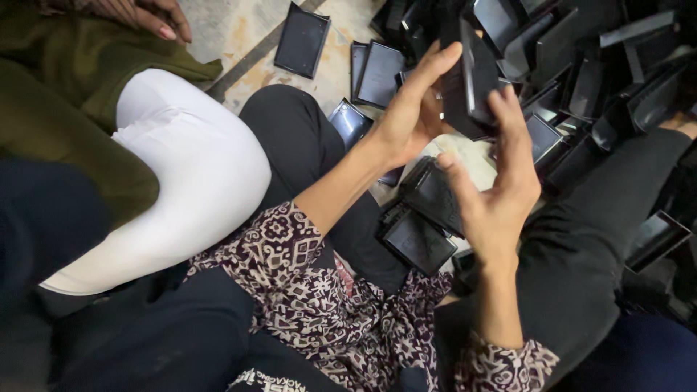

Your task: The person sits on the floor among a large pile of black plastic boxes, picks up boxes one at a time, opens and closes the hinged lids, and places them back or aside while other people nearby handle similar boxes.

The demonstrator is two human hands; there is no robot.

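Left hand (410, 109) and right hand (501, 189) both raised over the lap, closed around one black plastic tray (472, 76). Tray stands on edge, long axis running roughly near-to-far, tilted up toward the far side. Left hand's fingers wrap its left face, thumb side pressed on; right hand's fingers (508, 120) grip the near right edge from below. Tray sits between the two hands, left hand slightly farther up it. Pile of black trays (617, 80) lies on the floor far right, just beyond the held one. Two flat trays (421, 236) rest on the floor (239, 29) under the hands, between the knees. Another person's white-trousered knee (196, 167) at left, their hand (156, 14) far left, well apart.
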